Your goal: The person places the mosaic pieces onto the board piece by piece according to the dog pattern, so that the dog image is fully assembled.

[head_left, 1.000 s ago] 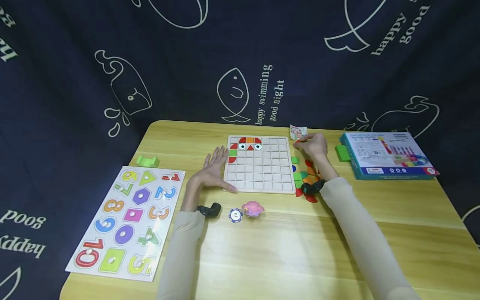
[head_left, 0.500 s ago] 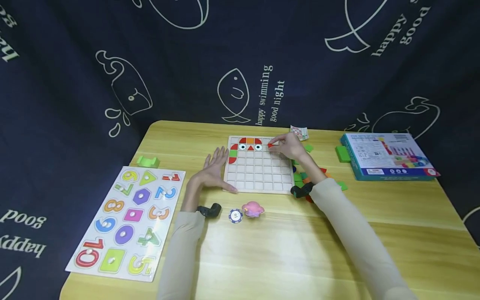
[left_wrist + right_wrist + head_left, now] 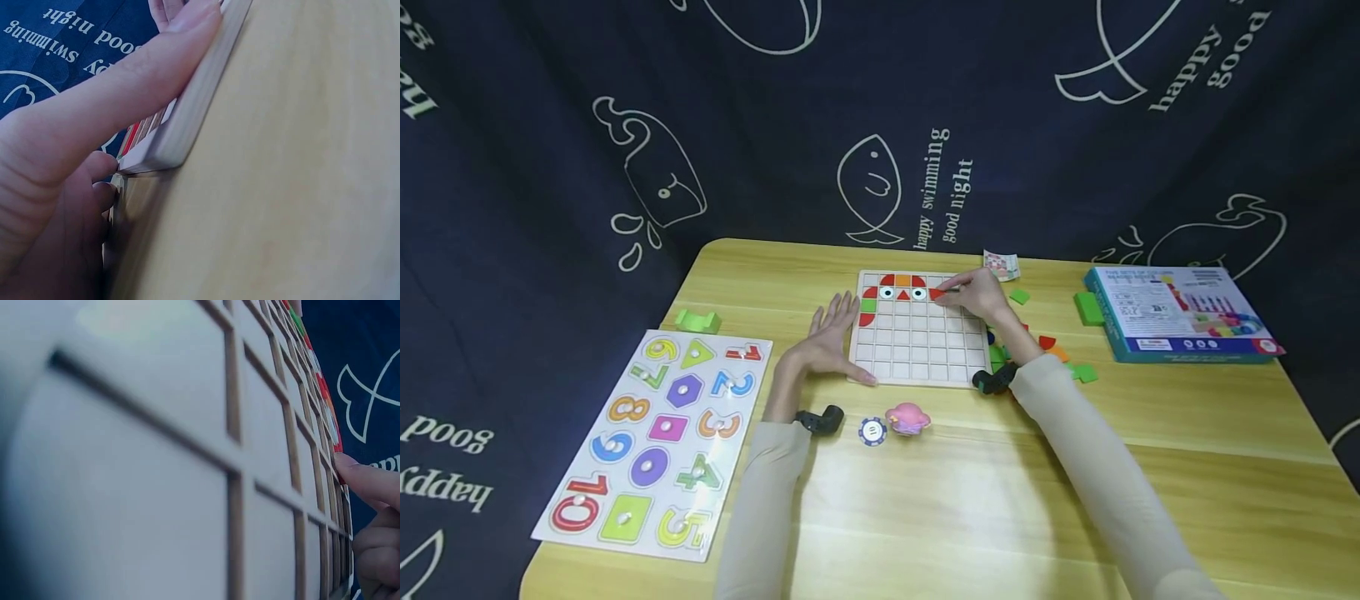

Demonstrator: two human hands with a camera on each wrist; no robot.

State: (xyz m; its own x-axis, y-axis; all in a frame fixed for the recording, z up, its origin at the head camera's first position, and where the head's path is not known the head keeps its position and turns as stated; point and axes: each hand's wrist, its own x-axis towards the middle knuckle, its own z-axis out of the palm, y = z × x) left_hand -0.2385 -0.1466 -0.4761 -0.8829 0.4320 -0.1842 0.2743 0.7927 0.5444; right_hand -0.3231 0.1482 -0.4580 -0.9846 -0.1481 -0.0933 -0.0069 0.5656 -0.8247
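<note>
A white grid board point(image 3: 917, 350) lies near the table's far side. Red, orange and green tiles and two eye tiles point(image 3: 887, 293) sit in its upper left cells. With thumb and fingertips, my right hand point(image 3: 983, 297) holds a red tile point(image 3: 935, 294) at a second-row cell, just right of the right eye tile. In the right wrist view the thumb point(image 3: 365, 478) meets the red at the board's far edge. My left hand point(image 3: 823, 347) spreads its fingers along the board's left side, its thumb point(image 3: 131, 78) touching the front edge.
Loose green, red and orange tiles point(image 3: 1084, 372) lie right of the board, partly under the right wrist. A number puzzle point(image 3: 700, 433) is at left, a boxed toy point(image 3: 1180, 312) at right. A chip point(image 3: 872, 431) and pink toy point(image 3: 908, 418) lie in front.
From beside the loose tiles, my right hand has moved left over the board with the red tile, then shifted slightly further left to the cell beside the eye. My left hand stays put.
</note>
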